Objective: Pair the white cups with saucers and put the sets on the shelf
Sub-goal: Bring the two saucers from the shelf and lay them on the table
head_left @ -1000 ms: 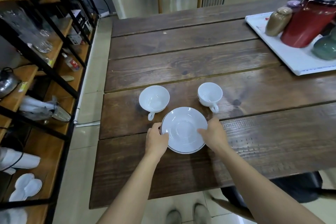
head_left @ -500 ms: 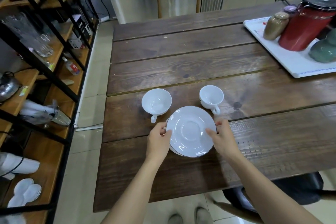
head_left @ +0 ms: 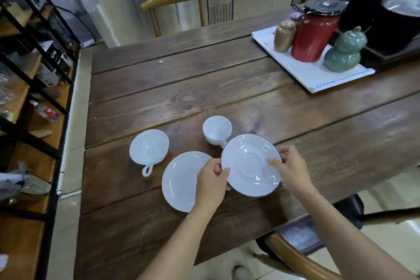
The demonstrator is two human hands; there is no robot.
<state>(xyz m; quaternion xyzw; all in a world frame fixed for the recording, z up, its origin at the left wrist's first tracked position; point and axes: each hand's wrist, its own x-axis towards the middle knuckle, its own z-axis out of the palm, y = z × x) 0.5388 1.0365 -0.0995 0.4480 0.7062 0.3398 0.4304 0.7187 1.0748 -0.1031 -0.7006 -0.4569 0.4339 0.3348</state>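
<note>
On the wooden table (head_left: 227,88) the wide cup (head_left: 148,146) sits furthest left, its handle toward the person, and just beside it the bare saucer (head_left: 179,179) lies flat. Over that saucer's right edge the left hand (head_left: 212,179) pinches the rim of the lifted saucer (head_left: 250,165) – thumb on top – while the right hand (head_left: 289,167) pinches the opposite rim, with the small cup (head_left: 217,129) just behind. To do this well, keep it level and set it down clear of the flat saucer – near the small cup, not clipping its handle.
</note>
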